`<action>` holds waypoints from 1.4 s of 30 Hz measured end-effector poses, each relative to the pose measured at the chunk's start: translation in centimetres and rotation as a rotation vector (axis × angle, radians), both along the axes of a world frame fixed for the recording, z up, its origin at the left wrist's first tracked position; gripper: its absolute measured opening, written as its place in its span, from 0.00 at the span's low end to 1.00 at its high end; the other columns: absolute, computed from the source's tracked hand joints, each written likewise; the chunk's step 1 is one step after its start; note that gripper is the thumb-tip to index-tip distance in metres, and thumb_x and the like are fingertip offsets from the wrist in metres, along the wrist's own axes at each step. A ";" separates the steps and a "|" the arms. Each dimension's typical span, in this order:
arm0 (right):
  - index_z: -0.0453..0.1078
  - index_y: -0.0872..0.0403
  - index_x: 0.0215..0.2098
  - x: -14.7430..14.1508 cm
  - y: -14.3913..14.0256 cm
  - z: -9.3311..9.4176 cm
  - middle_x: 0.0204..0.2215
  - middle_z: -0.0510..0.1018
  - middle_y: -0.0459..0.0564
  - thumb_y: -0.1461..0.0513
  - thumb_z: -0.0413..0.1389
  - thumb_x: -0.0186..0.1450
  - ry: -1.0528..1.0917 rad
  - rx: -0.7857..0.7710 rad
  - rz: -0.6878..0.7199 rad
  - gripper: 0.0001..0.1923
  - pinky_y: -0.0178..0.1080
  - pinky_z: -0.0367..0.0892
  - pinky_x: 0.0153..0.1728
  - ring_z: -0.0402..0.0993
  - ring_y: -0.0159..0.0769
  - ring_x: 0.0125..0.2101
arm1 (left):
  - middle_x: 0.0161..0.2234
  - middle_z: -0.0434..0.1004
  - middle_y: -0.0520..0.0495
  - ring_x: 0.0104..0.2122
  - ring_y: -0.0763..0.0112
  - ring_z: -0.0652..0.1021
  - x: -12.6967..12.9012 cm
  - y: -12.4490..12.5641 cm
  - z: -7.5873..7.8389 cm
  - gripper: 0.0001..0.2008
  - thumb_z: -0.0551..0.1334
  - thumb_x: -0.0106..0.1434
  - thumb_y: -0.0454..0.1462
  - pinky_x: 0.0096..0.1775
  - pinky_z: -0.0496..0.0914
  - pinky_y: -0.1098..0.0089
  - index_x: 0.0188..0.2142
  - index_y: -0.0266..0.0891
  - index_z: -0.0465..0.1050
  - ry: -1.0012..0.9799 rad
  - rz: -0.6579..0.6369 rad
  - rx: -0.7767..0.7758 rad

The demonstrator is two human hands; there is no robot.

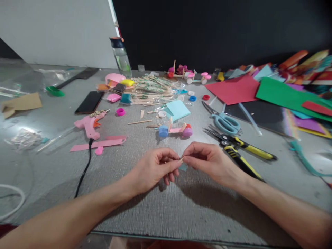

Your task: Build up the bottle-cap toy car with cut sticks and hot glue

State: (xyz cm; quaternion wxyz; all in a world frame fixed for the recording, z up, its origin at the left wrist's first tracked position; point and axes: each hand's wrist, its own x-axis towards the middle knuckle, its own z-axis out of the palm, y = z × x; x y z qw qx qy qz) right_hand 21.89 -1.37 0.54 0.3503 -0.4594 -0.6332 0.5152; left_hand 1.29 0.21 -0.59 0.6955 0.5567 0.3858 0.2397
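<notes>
My left hand [155, 169] and my right hand [207, 162] meet above the grey table [166, 214], fingertips pinched together on a small pale wooden piece [181, 159]. A small light blue scrap [183, 167] shows just below the fingertips; whether it lies on the table or is held I cannot tell. Just beyond the hands stands a little cart of sticks with bottle-cap wheels [175, 130], blue cap on the left, purple on the right.
A pink glue gun [88, 123] with a black cord lies left, beside pink foam strips [97, 143] and a phone [89, 102]. Blue scissors [223, 121] and yellow-handled pliers [243, 152] lie right. Wooden sticks [149, 91], loose caps, coloured paper sheets [282, 93] and a bottle [121, 57] sit further back.
</notes>
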 end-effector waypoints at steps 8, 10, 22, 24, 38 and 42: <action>0.73 0.53 0.31 0.6 0.8 -1.0 0.25 0.73 0.43 0.56 0.59 0.65 -0.063 0.078 -0.103 0.09 0.36 0.59 0.28 0.65 0.29 0.26 | 0.40 0.78 0.44 0.37 0.69 0.82 0.0 0.8 0.3 0.06 0.58 0.64 0.28 0.30 0.76 0.73 0.41 0.35 0.70 -0.036 0.196 0.184; 0.73 0.53 0.31 0.8 0.9 -1.3 0.27 0.75 0.44 0.56 0.59 0.65 -0.082 0.088 -0.109 0.09 0.36 0.61 0.30 0.67 0.31 0.28 | 0.39 0.78 0.44 0.37 0.68 0.83 0.1 0.9 0.2 0.05 0.58 0.65 0.29 0.32 0.77 0.73 0.40 0.35 0.70 -0.037 0.171 0.142; 0.71 0.52 0.30 -0.7 0.2 -0.7 0.21 0.70 0.41 0.53 0.62 0.64 0.135 0.032 -0.148 0.12 0.35 0.58 0.24 0.62 0.29 0.22 | 0.20 0.74 0.54 0.14 0.78 0.73 0.7 0.1 -0.7 0.13 0.62 0.67 0.45 0.17 0.67 0.79 0.34 0.38 0.66 -0.101 0.096 0.068; 0.70 0.52 0.30 -0.9 0.2 -0.6 0.21 0.70 0.41 0.52 0.62 0.64 0.169 0.014 -0.168 0.13 0.36 0.59 0.24 0.63 0.29 0.22 | 0.22 0.75 0.54 0.16 0.78 0.73 0.8 0.1 -0.5 0.12 0.64 0.66 0.44 0.18 0.69 0.78 0.34 0.37 0.68 -0.133 0.115 0.054; 0.69 0.53 0.30 -1.3 -0.4 -1.6 0.25 0.72 0.41 0.56 0.61 0.67 0.209 0.047 -0.106 0.11 0.35 0.64 0.28 0.67 0.28 0.25 | 0.29 0.82 0.50 0.23 0.74 0.81 1.0 0.5 -0.1 0.16 0.72 0.59 0.45 0.29 0.76 0.74 0.35 0.35 0.72 -0.207 0.068 -0.069; 0.72 0.53 0.32 -1.0 -0.4 -1.5 0.27 0.75 0.43 0.53 0.63 0.65 0.115 0.045 -0.127 0.13 0.36 0.66 0.31 0.70 0.30 0.28 | 0.28 0.82 0.50 0.23 0.74 0.81 0.9 0.6 0.1 0.17 0.72 0.59 0.45 0.29 0.76 0.73 0.35 0.35 0.72 -0.192 0.123 -0.065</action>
